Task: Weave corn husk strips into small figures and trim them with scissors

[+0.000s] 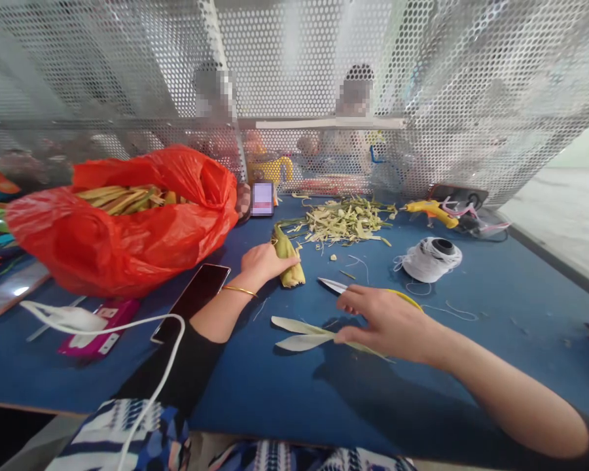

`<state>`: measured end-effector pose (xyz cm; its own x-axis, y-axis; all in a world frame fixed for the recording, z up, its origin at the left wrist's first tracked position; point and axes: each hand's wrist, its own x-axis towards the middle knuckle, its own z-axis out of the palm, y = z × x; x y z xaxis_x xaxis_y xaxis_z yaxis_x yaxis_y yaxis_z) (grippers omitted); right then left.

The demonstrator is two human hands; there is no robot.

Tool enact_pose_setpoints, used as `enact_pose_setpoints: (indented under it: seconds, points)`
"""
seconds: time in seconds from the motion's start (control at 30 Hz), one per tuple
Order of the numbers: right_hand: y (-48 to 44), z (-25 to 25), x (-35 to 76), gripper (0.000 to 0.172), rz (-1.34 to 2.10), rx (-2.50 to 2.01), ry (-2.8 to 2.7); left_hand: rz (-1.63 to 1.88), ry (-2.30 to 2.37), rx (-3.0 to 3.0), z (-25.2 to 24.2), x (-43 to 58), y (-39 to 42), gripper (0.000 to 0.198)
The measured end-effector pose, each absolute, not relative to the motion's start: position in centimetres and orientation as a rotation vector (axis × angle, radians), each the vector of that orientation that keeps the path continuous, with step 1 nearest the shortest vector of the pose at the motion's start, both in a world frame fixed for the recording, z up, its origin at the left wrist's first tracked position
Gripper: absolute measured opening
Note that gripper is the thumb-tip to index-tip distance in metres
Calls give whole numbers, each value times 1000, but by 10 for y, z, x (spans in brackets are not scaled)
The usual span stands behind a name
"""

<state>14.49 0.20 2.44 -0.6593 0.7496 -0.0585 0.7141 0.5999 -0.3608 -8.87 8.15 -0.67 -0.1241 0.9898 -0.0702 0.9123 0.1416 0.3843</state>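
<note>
My left hand is closed around a folded bundle of pale green corn husk, its lower end resting near the table. My right hand hovers over a pair of scissors, hiding their middle; silver blades point left and part of a yellow handle shows behind the hand. Its thumb and fingers are apart, with the thumb close to two pale husk strips lying on the table. Whether the thumb touches them I cannot tell.
On the blue table, a red plastic bag of husks stands left, beside phones and a white cable. Husk scraps lie at the back. Right are a thread spool and a yellow glue gun. Perforated metal screen behind.
</note>
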Motion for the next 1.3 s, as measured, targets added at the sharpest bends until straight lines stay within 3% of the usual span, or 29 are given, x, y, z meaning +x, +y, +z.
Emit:
enact_pose_setpoints:
  seconds: [0.27,0.33,0.47,0.57,0.73,0.83,0.93,1.0,1.2,1.3]
  points:
    - [81,9,96,17,840,-1518,-2132,964,1931,1361,-22,-94,91,14]
    - [93,-3,81,26,956,-1471,-1933,1059,1965,1375,-17,-94,90,12]
    - [95,-14,64,32,1212,-1230,-1558,1103,2183,1738,-7,-82,80,9]
    - [91,-11,65,35,1351,-1088,-1375,1077,2087,2085,-5,-58,70,6]
    - [101,-4,82,30,1266,-1076,-1204,1198,1649,2048,3,-36,62,14]
    - [107,0,91,25,1243,-1109,-1176,1441,1594,1902,12,-41,65,9]
    - [105,6,92,23,1249,-1072,-1155,1512,1629,1788,11,-45,70,47]
    - [101,8,90,25,1245,-1042,-1162,1343,1532,1624,5,-44,72,56]
    - [101,5,89,25,1173,-1058,-1134,1339,1339,1173,-7,-39,72,53]
    - [106,2,93,23,1161,-1090,-1106,1224,1229,1101,-3,-38,69,40]
